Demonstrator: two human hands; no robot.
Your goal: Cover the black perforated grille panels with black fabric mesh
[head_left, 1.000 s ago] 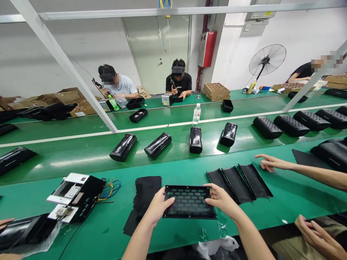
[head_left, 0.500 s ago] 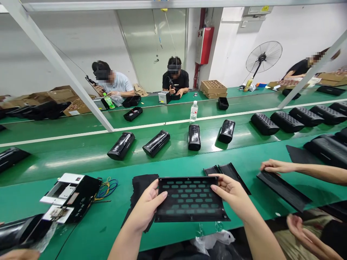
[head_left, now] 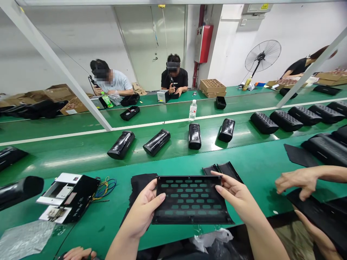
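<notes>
A black perforated grille panel [head_left: 191, 200] is lifted just above the green bench, held flat between both my hands. My left hand [head_left: 143, 211] grips its left edge, thumb on top. At the right edge my right hand [head_left: 235, 196] is closed, thumb over the upper corner. A stack of black fabric pieces [head_left: 139, 184] lies under the panel's left side. Two more black grille panels [head_left: 225, 169] rest just behind my right hand.
A co-worker's hand [head_left: 296, 182] on the right holds a black panel [head_left: 314, 213]. An open black-and-white device [head_left: 69, 198] with coloured wires [head_left: 105, 187] sits to the left. Black speaker bodies [head_left: 157, 142] and a water bottle [head_left: 192, 110] stand on the conveyor. Other people work across the line.
I lifted the grille panel off the bench and tilted it toward me. The co-worker on the right took one panel from the stack and drew it away to the right.
</notes>
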